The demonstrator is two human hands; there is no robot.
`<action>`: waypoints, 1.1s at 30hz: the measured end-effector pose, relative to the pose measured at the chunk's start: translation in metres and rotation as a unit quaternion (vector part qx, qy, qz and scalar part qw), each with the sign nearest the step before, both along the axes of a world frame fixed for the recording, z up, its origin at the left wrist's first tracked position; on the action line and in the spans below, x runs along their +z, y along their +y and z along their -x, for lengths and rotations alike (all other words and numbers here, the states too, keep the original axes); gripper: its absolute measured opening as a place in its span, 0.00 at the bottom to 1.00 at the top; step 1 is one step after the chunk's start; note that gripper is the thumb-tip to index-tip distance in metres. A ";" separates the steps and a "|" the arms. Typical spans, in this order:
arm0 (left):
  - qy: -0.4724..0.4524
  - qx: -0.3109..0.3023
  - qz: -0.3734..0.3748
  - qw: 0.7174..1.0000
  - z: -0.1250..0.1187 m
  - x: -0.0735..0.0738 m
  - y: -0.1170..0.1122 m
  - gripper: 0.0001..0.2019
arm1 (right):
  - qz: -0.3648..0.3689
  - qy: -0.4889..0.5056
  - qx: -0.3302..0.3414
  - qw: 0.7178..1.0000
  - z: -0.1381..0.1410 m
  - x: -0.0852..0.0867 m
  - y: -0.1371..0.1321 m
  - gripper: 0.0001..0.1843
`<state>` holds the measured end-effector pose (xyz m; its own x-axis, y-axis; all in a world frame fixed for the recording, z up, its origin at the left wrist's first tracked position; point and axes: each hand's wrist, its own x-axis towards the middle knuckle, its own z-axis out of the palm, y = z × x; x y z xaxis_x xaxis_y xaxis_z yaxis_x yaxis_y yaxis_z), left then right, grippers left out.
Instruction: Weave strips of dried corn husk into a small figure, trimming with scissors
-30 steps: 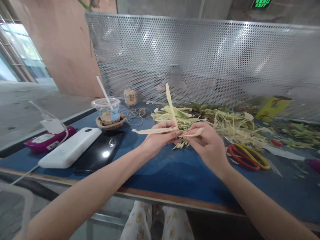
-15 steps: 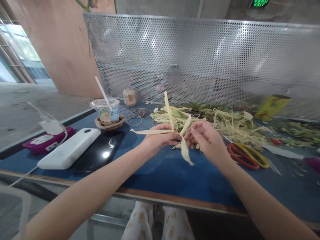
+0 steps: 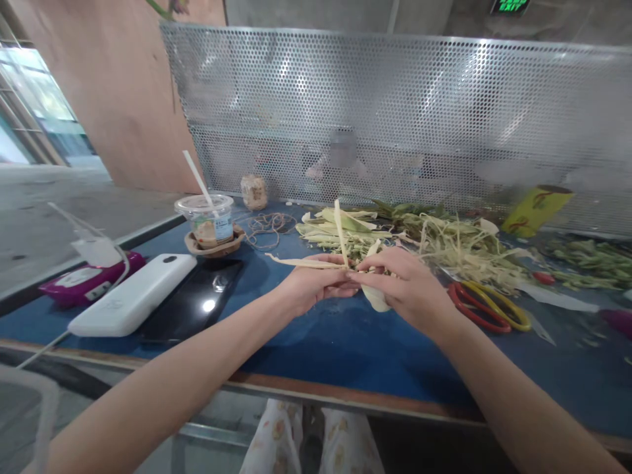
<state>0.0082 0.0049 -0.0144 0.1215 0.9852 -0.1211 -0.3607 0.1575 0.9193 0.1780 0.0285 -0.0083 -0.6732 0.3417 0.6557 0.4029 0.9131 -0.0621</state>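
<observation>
Left grip (image 3: 312, 284) on husk strips (image 3: 340, 232)

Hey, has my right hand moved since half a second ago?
Yes. Judged against the red and yellow handles, the right hand has its fingers farther left, away from them and closer to the left hand.

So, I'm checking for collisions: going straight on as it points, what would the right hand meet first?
At the pale strips, probably the left hand; whether the right hand already touches it is unclear.
</observation>
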 end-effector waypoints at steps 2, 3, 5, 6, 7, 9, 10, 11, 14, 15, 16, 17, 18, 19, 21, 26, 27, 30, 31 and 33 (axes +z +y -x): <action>0.027 0.015 -0.040 0.999 -0.002 -0.003 -0.001 0.11 | 0.013 0.010 0.004 1.000 0.002 -0.001 0.000 0.13; 0.044 0.020 -0.059 0.997 -0.003 -0.004 -0.001 0.12 | 0.035 0.030 -0.011 0.999 0.003 -0.002 0.000 0.12; 0.075 0.016 -0.086 0.993 -0.005 -0.005 -0.003 0.12 | 0.086 0.084 -0.053 0.991 0.005 -0.003 0.001 0.08; 0.089 0.006 -0.095 0.991 -0.005 -0.006 -0.003 0.11 | 0.101 0.109 -0.066 0.987 0.006 -0.003 0.001 0.06; 0.101 -0.004 -0.103 0.990 -0.006 -0.005 -0.004 0.10 | 0.106 0.128 -0.067 0.984 0.006 -0.003 0.001 0.04; 0.116 -0.019 -0.119 0.986 -0.007 -0.005 -0.005 0.09 | 0.093 0.154 -0.058 0.982 0.007 -0.002 0.001 0.04; 0.121 -0.022 -0.127 0.984 -0.007 -0.004 -0.006 0.08 | 0.084 0.164 -0.057 0.981 0.007 -0.002 0.001 0.04; 0.124 -0.026 -0.133 0.983 -0.007 -0.004 -0.007 0.08 | 0.078 0.171 -0.061 0.980 0.007 -0.002 0.002 0.04; 0.140 -0.034 -0.145 0.979 -0.008 -0.003 -0.008 0.07 | 0.080 0.187 -0.086 0.975 0.007 -0.003 0.003 0.02; 0.146 -0.036 -0.150 0.977 -0.008 -0.003 -0.008 0.07 | 0.095 0.189 -0.090 0.973 0.007 -0.003 0.003 0.03; 0.153 -0.037 -0.155 0.975 -0.009 -0.003 -0.008 0.07 | 0.114 0.190 -0.090 0.971 0.007 -0.004 0.003 0.04; 0.159 -0.036 -0.162 0.973 -0.009 -0.003 -0.008 0.06 | 0.135 0.191 -0.089 0.968 0.008 -0.005 0.002 0.06; 0.163 -0.035 -0.170 0.971 -0.009 -0.003 -0.008 0.06 | 0.156 0.197 -0.087 0.964 0.008 -0.005 0.002 0.08; 0.167 -0.034 -0.178 0.969 -0.009 -0.003 -0.008 0.06 | 0.174 0.205 -0.083 0.960 0.009 -0.006 0.001 0.11; 0.173 -0.033 -0.193 0.965 -0.008 -0.003 -0.007 0.05 | 0.197 0.221 -0.076 0.952 0.009 -0.006 0.000 0.13; 0.171 -0.012 -0.216 0.961 -0.008 -0.003 -0.006 0.05 | 0.199 0.220 -0.078 0.952 0.008 -0.003 -0.002 0.08; 0.172 -0.007 -0.219 0.960 -0.008 -0.004 -0.006 0.05 | 0.196 0.215 -0.085 0.953 0.008 -0.003 -0.003 0.07; 0.197 -0.021 -0.230 0.953 -0.007 -0.003 -0.006 0.06 | 0.191 0.205 -0.096 0.955 0.008 -0.003 -0.003 0.07; 0.211 -0.035 -0.232 0.949 -0.007 -0.003 -0.006 0.07 | 0.190 0.203 -0.097 0.956 0.007 -0.004 -0.004 0.07; 0.239 -0.059 -0.230 0.942 -0.006 -0.003 -0.006 0.07 | 0.182 0.200 -0.106 0.957 0.007 -0.005 -0.004 0.08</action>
<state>0.0145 -0.0012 -0.0174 0.2732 0.9298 0.2466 0.1057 -0.2838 0.9530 0.1707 0.0247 -0.0128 -0.2845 0.6972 0.6580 0.4538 0.7025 -0.5481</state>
